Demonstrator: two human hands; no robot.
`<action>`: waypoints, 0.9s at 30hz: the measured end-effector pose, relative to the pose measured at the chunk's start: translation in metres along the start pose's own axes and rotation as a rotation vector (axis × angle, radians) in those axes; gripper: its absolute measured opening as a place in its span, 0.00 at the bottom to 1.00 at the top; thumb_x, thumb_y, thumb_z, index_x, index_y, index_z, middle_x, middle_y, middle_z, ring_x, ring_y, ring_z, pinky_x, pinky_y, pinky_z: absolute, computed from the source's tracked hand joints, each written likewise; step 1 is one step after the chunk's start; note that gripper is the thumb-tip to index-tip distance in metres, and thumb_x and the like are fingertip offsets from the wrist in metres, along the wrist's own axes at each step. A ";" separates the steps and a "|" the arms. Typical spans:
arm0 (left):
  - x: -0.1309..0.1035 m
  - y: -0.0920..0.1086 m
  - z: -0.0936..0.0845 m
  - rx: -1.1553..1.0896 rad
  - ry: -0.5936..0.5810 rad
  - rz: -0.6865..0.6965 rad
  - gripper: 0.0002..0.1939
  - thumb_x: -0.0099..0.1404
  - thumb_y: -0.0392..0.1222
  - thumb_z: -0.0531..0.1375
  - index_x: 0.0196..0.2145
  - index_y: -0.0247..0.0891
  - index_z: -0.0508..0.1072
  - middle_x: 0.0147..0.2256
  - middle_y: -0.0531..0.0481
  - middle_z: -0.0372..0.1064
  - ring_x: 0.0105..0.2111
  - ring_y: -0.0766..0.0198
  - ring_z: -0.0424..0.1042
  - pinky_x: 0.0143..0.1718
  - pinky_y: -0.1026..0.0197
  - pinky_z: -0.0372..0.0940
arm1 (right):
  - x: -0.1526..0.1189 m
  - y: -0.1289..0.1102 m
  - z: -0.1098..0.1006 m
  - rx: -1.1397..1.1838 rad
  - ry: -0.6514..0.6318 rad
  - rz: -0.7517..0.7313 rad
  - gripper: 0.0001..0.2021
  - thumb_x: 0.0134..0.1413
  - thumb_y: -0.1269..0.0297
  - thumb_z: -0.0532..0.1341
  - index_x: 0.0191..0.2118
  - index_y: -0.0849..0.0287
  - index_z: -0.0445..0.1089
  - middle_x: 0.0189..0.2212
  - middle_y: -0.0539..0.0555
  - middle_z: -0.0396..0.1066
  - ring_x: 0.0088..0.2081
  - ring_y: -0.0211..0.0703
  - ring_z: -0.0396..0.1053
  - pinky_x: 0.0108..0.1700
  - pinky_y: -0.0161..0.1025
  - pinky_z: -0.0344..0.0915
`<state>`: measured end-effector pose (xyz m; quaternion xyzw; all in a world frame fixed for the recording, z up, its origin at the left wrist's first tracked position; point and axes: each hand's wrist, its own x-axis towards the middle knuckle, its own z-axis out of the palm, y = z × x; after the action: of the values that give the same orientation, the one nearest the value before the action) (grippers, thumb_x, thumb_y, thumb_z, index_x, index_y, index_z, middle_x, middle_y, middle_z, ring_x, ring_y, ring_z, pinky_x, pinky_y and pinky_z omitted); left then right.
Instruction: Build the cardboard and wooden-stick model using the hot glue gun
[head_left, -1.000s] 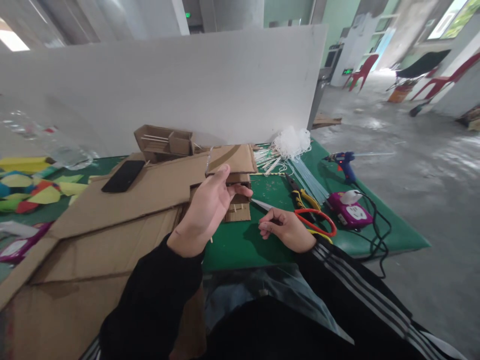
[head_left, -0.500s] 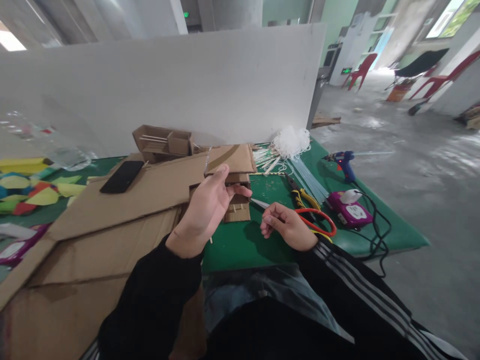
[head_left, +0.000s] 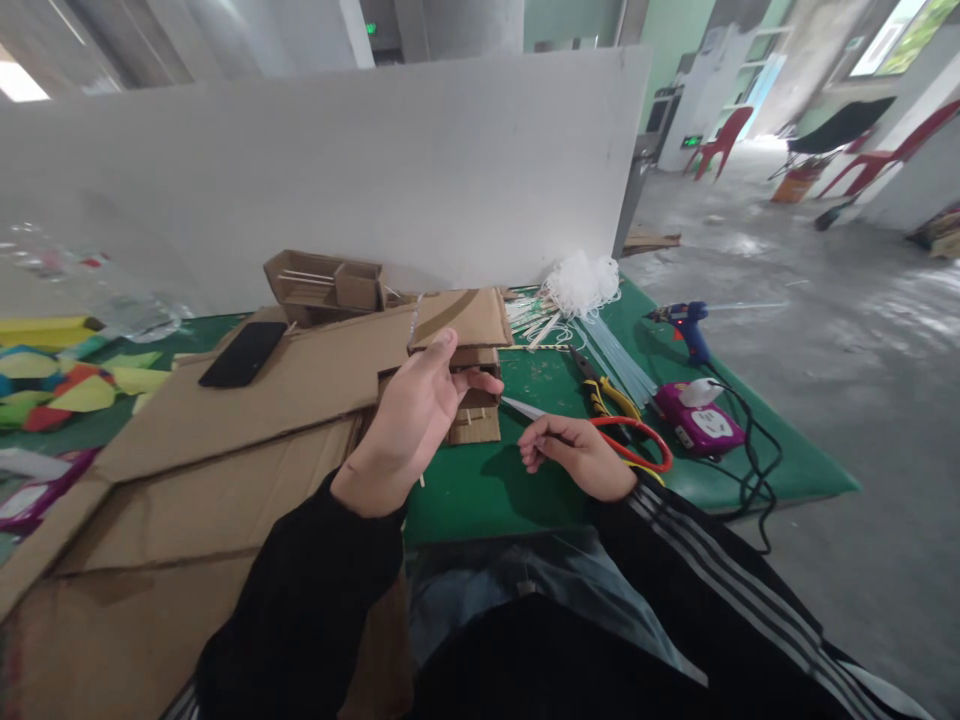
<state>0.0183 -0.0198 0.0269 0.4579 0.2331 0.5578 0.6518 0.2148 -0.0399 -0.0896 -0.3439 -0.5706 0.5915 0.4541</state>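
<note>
My left hand (head_left: 412,425) is at a small cardboard box (head_left: 465,318) with a flat top. Its thumb lies over the front edge of the top, and its curled fingers sit lower, at the box's open front; the palm side hides part of the box. Thin sticks show on the box's lower cardboard strip (head_left: 474,428). Just right of it, my right hand (head_left: 566,450) is closed in a pinch above the green table; anything between its fingertips is too small to make out. Scissors (head_left: 637,440) with red-orange handles lie behind the right hand, blade pointing at the box.
Pliers (head_left: 600,390), clear glue sticks (head_left: 619,360), a purple power socket (head_left: 697,420) and a blue glue gun (head_left: 690,325) lie on the right. Loose sticks and white string (head_left: 581,288) are behind. Large cardboard sheets (head_left: 300,385) with a black phone (head_left: 244,354) cover the left.
My right hand has shifted very slightly left and its fingers have turned a little. The left hand and the box look the same.
</note>
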 end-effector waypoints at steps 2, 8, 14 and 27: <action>0.000 0.000 0.000 0.002 -0.005 0.004 0.12 0.71 0.41 0.56 0.33 0.37 0.76 0.38 0.49 0.74 0.31 0.65 0.72 0.37 0.60 0.72 | 0.000 0.001 -0.001 0.032 0.004 0.004 0.07 0.55 0.61 0.65 0.36 0.60 0.75 0.28 0.51 0.73 0.29 0.39 0.72 0.36 0.42 0.72; 0.000 0.001 0.001 0.007 0.006 0.006 0.10 0.71 0.41 0.57 0.35 0.37 0.77 0.39 0.49 0.74 0.31 0.65 0.72 0.37 0.60 0.72 | 0.001 0.002 -0.003 0.110 -0.004 0.002 0.11 0.48 0.68 0.66 0.40 0.60 0.75 0.33 0.53 0.75 0.34 0.41 0.74 0.41 0.43 0.74; -0.001 0.002 0.003 0.009 0.008 0.013 0.09 0.70 0.41 0.58 0.34 0.37 0.77 0.39 0.48 0.75 0.32 0.64 0.72 0.37 0.60 0.72 | 0.001 -0.001 0.002 0.059 0.063 0.035 0.14 0.50 0.57 0.71 0.39 0.60 0.74 0.33 0.52 0.75 0.33 0.38 0.74 0.40 0.41 0.74; -0.002 0.002 0.001 0.017 0.002 -0.020 0.10 0.69 0.45 0.60 0.34 0.36 0.75 0.37 0.48 0.75 0.35 0.61 0.75 0.37 0.59 0.71 | 0.002 -0.003 0.006 0.101 0.136 0.156 0.18 0.42 0.56 0.76 0.36 0.61 0.75 0.29 0.55 0.80 0.33 0.44 0.79 0.36 0.41 0.76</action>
<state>0.0172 -0.0218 0.0285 0.4605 0.2430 0.5498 0.6531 0.2083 -0.0401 -0.0860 -0.4032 -0.4797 0.6284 0.4609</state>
